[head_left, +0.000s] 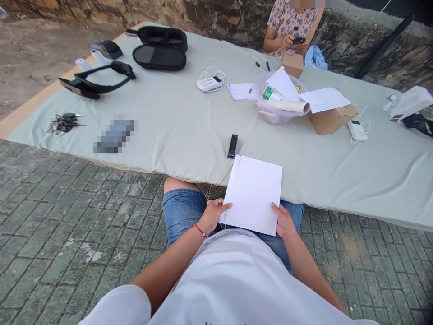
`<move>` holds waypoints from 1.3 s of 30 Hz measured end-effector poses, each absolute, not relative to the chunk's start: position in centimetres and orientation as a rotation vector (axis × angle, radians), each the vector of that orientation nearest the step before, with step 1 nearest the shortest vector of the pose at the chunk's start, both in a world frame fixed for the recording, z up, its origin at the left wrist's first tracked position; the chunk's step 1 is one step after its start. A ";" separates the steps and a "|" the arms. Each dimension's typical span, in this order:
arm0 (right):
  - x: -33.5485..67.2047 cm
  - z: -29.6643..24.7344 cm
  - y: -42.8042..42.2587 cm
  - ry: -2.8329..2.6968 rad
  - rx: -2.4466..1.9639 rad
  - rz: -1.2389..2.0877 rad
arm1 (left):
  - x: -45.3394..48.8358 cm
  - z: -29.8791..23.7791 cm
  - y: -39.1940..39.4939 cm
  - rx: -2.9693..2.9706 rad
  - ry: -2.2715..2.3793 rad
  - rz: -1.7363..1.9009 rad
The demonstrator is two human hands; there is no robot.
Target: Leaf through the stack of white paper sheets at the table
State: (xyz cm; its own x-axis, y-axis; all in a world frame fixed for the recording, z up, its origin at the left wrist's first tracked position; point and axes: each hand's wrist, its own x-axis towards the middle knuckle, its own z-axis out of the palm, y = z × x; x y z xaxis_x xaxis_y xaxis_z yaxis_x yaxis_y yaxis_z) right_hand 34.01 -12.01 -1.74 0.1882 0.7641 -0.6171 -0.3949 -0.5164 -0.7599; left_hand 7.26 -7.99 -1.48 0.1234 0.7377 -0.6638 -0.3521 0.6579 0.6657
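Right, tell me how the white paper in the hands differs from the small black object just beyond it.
The white paper is pale and broad; the black object is dark and narrow. The paper is held by the left hand and right hand, while the black object lies untouched on the table. The paper extends past the table's near edge; the black object lies wholly on it. Both are in front of the person.

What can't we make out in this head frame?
All head view:
- Left hand and right hand: fingertips other than the thumbs, hidden beneath the white sheets.
- Sheet count: edges too small to tell.
- Dark object beside the keys: details pixelated.
- Plastic bowl: contents partly covered by papers.
- Black item: cut off by right edge.
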 end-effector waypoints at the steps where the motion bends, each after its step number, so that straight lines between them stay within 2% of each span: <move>1: 34.0 -1.8 -12.1 -0.375 -1.503 1.530 | 7.4 -1.6 -7.9 0.363 1.199 0.842; 5: 34.4 -2.1 -12.8 -0.443 -1.550 1.521 | 7.8 -1.5 -7.9 0.396 1.183 0.879; 14: 37.8 -1.5 -11.8 -0.413 -1.706 1.242 | 7.4 -0.7 -8.4 0.700 1.294 0.858; 24: 37.2 -1.2 -11.6 -0.436 -1.752 1.287 | 8.0 -0.2 -8.6 0.749 1.108 0.873; 28: 37.4 -1.3 -11.5 -0.495 -1.785 1.204 | 7.9 -0.9 -8.3 0.808 1.243 0.917; 32: 38.8 -0.7 -11.5 -0.512 -1.795 1.107 | 7.7 -1.2 -8.0 0.846 1.355 0.811; 39: 38.4 0.4 -11.4 -0.455 -1.738 1.230 | 8.2 -0.7 -8.0 0.638 1.267 0.755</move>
State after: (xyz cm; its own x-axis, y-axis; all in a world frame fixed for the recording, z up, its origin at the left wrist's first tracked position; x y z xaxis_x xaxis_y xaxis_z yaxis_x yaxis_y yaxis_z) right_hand 38.42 -11.37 0.41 0.4307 0.7260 -0.5361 -0.2027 -0.5010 -0.8414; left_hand 8.23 -8.04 -0.71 0.1273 0.7937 -0.5949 -0.1452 0.6082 0.7804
